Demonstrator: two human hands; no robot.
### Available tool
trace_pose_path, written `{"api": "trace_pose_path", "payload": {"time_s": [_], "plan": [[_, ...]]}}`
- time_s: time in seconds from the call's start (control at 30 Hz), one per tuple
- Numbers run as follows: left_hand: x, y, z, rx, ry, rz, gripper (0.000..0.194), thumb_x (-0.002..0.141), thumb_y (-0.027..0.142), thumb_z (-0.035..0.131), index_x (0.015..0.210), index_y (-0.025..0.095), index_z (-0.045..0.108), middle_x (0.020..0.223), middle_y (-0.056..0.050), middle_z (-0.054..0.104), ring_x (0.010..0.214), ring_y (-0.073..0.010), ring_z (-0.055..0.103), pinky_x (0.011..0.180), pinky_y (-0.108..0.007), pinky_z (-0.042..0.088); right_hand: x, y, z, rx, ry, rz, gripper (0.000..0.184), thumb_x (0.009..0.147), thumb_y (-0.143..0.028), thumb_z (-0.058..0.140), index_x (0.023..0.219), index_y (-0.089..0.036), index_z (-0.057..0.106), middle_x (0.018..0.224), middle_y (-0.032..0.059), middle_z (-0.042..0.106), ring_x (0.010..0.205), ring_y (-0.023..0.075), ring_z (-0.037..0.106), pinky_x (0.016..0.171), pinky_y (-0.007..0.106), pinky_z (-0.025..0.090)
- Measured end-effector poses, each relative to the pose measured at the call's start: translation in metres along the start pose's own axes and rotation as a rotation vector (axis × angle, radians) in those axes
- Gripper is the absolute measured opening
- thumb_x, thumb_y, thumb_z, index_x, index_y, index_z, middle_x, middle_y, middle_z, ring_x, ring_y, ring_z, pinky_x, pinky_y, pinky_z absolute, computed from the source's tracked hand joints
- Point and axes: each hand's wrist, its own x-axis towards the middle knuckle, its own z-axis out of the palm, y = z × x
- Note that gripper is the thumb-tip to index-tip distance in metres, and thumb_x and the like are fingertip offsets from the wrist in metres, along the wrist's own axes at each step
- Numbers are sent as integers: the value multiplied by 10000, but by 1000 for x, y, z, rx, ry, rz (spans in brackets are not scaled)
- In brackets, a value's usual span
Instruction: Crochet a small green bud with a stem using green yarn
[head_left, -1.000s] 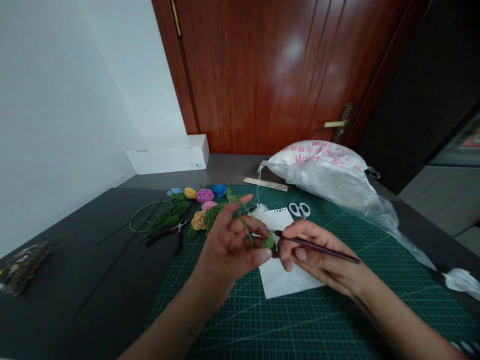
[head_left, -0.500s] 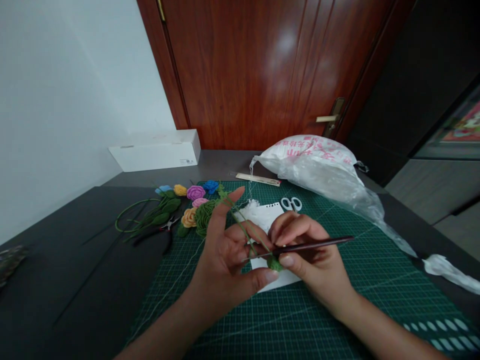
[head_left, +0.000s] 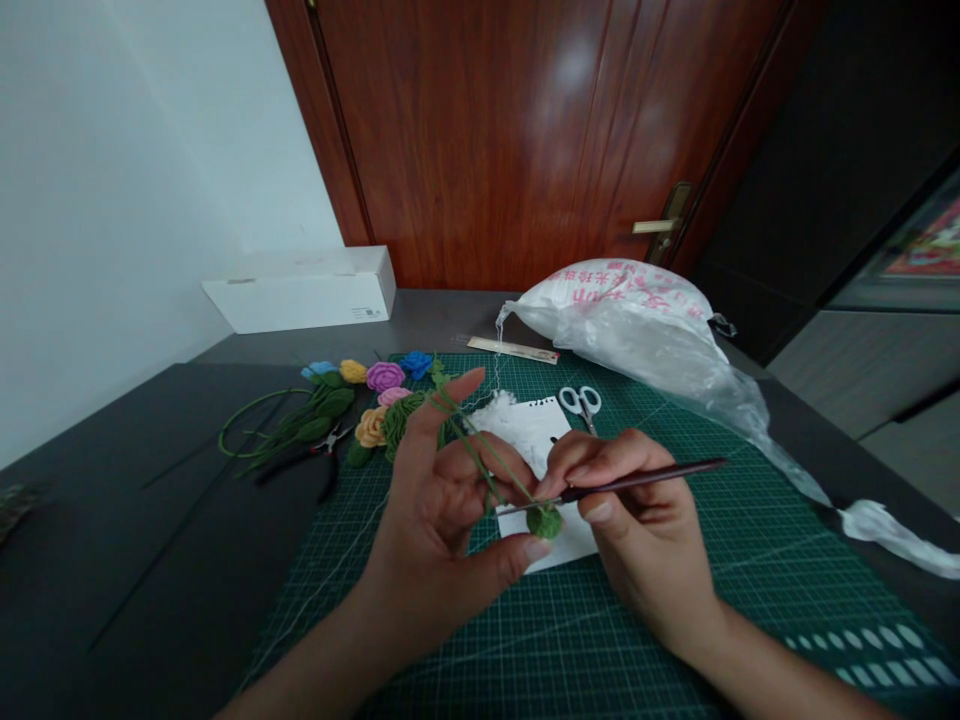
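My left hand holds a thin green crocheted stem between its fingers and thumb, with a small green crocheted ball at the stem's lower end. My right hand pinches a dark-handled crochet hook close to that ball. The hook's thin tip passes behind the stem, near my left fingers. Under both hands lies a white notepaper sheet on a green cutting mat. A pale thread runs down from my left hand across the mat.
Crocheted roses and green leafy stems lie beyond my left hand, with pliers beside them. Scissors, a ruler, a white plastic bag and a white box stand farther back.
The hook's handle has swung from lower right to upper right since the oldest frame. My hands have drawn closer around the green ball. The whole scene has shifted slightly left and up.
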Motion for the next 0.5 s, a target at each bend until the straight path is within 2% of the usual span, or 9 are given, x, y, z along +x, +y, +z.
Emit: {"api": "trace_pose_path", "payload": {"time_s": [0.1, 0.3, 0.5], "plan": [[0, 0, 0, 22, 6, 9, 914, 775, 4, 776, 1486, 423, 381, 871, 37, 674, 818, -155, 644, 755, -297, 559, -2, 0, 0, 51, 6, 39, 58, 944, -227, 722, 998, -248, 719, 913, 0, 777, 908, 151, 694, 832, 304, 544], [-1, 1, 0, 59, 8, 28, 897, 786, 35, 775, 1496, 396, 364, 902, 18, 681, 833, -183, 652, 750, -333, 559, -2, -2, 3, 130, 21, 112, 36, 964, -273, 697, 996, -259, 706, 904, 2, 781, 818, 140, 670, 742, 283, 530], [-3, 1, 1, -6, 3, -32, 917, 788, 27, 766, 1505, 401, 334, 945, 9, 691, 842, -178, 666, 739, -312, 567, -5, -4, 3, 4, 62, 48, 56, 947, -250, 716, 1000, -267, 716, 912, 18, 770, 878, 170, 685, 755, 313, 548]]}}
